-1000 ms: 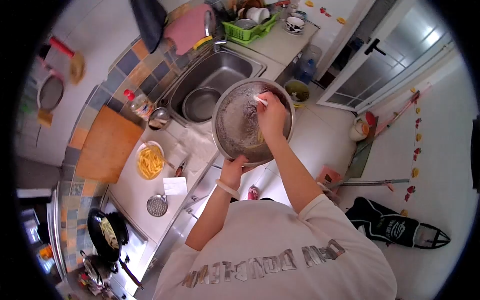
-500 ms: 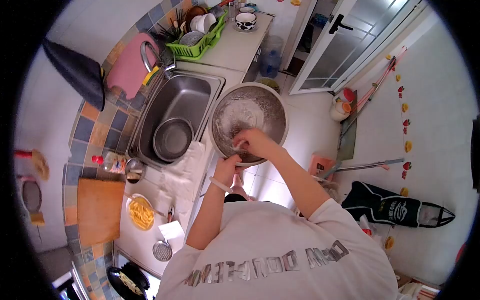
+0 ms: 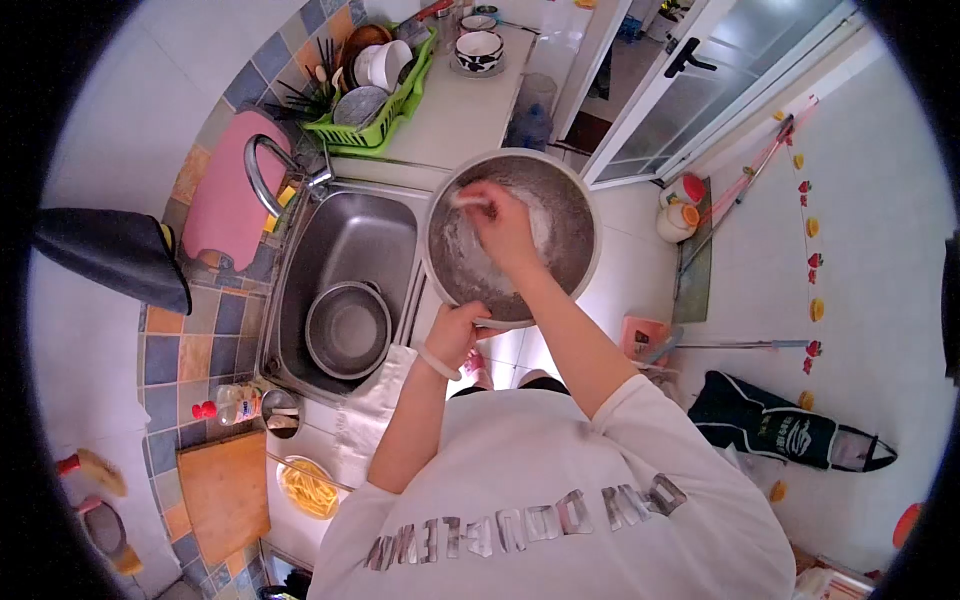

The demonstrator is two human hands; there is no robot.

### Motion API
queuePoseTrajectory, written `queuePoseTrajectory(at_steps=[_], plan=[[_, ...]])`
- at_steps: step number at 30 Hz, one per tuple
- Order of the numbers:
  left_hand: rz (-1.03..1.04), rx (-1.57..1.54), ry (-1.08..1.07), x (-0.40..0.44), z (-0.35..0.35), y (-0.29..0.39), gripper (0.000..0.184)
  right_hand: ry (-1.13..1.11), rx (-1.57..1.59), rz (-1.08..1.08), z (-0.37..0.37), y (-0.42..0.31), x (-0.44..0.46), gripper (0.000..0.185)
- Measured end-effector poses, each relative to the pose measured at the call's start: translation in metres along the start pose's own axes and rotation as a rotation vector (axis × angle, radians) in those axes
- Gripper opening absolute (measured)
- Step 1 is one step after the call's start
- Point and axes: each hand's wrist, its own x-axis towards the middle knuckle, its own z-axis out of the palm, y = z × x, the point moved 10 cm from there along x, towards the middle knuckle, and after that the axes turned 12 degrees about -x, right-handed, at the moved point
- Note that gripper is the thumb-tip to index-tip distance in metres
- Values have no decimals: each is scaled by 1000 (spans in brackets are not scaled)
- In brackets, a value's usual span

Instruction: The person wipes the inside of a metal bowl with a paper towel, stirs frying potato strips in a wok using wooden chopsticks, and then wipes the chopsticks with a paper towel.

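Note:
A large metal mixing bowl, held over the floor beside the counter, has white powder or paste smeared over its inside. On its near rim my left hand is closed, thumb over the edge. My right hand is down in the bowl toward the far left wall. Its fingers are curled, with a small whitish bit at their tips that is too blurred to name.
To the left, the steel sink holds a round metal basin. A green dish rack stands behind it. A plate of yellow strips and a wooden board are at lower left. A glass door stands ajar.
My right hand has moved from the bowl's near side up to its far left side. My left hand stays on the rim. The camera view has shifted slightly.

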Motion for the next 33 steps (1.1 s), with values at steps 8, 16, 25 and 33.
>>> queuePoseTrajectory(at_steps=[8,16,25,33], plan=[[52,157,-21,48,-9,24,50,-736,-337,-303,46,28,-26,26],[108,222,105,84,21,52,69,-68,-330,-418,-45,14,80,26],[233,124,206,147,82,44,62,-158,-296,-554,-43,84,133,22],[381,110,395,178,107,47,43,-267,-260,-598,-70,128,159,26]])
